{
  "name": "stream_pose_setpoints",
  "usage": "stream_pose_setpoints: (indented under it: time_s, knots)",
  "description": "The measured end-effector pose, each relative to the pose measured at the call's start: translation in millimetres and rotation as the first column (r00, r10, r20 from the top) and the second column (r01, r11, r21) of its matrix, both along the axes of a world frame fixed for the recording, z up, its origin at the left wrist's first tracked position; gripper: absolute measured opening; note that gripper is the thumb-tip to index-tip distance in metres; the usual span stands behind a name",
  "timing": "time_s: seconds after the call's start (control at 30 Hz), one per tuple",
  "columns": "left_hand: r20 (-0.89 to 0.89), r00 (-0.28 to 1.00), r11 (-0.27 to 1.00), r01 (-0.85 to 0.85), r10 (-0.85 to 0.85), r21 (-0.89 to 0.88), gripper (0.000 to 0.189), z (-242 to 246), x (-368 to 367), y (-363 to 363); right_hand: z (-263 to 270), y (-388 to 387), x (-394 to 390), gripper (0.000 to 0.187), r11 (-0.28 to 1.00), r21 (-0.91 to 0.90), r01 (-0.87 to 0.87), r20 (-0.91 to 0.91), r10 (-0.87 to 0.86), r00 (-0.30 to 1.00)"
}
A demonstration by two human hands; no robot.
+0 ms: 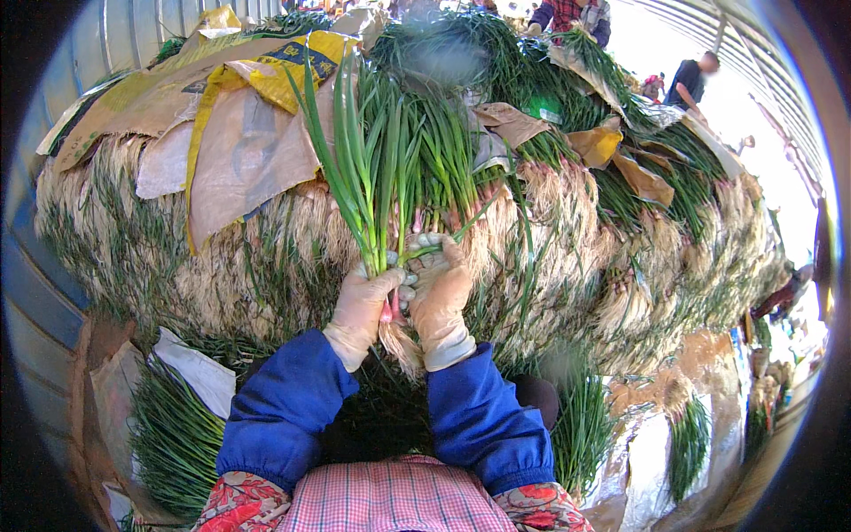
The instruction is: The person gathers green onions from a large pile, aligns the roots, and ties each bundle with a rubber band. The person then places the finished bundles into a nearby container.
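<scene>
My left hand (362, 302), in a pale glove, grips a small bunch of green garlic (372, 219) by its lower stalks. The long green leaves point away from me. Below the grip show the pinkish bulbs (392, 311) and the pale roots (403, 346), hanging toward my lap. Right beside it, my right hand (441, 292), also gloved, is curled with its fingertips at the stalks. A bent green leaf (425, 251) passes through its fingers. The glove hides part of that leaf. Just beyond both hands lie more green garlic stalks (442, 156) on the heap.
A large heap of green garlic, roots outward (558, 219), fills the space before me. Woven sacks (259, 149) cover its upper left. Bundles lie at lower left (173, 432), beside my right sleeve (582, 425) and at lower right (688, 445). People (691, 83) stand beyond the heap.
</scene>
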State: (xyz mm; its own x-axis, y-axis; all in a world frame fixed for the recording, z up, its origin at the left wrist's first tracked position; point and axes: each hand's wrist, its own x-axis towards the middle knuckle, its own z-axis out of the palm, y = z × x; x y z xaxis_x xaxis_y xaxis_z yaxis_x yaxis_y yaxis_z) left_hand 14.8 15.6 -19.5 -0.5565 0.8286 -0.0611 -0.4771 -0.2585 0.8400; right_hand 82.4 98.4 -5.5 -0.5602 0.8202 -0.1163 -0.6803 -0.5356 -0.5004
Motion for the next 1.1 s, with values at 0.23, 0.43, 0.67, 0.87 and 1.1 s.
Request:
stream_pose_setpoints:
  time_s: [0.23,0.43,0.67,0.87,1.1]
  knots:
    - [-0.163,0.978,0.982,0.106,-0.132,-0.157,0.024,9.9,-29.0,-7.9,-19.4,-0.7,59.4,0.021,0.913,0.117,-0.39,0.278,0.347,0.896]
    - [0.099,0.969,0.96,0.239,-0.226,-0.148,0.021,22.6,-37.8,-5.6,-8.8,12.2,80.4,0.026,0.184,0.712,-0.678,0.555,-0.739,0.383]
    - [0.068,0.986,0.986,0.156,-0.152,-0.064,0.023,15.7,-19.1,9.8,20.4,65.2,45.1,0.021,0.191,0.625,-0.757,0.419,-0.9,0.119]
    - [-0.034,0.977,0.974,0.206,-0.21,-0.098,0.022,6.0,-18.9,7.9,-13.4,-10.0,50.8,0.025,-0.555,0.668,-0.496,-0.081,-0.717,0.693]
    - [0.052,0.966,0.964,0.257,-0.254,-0.06,0.028,16.3,-11.9,-8.7,1.1,12.3,25.3,0.029,0.842,0.311,-0.441,0.572,0.205,0.794]
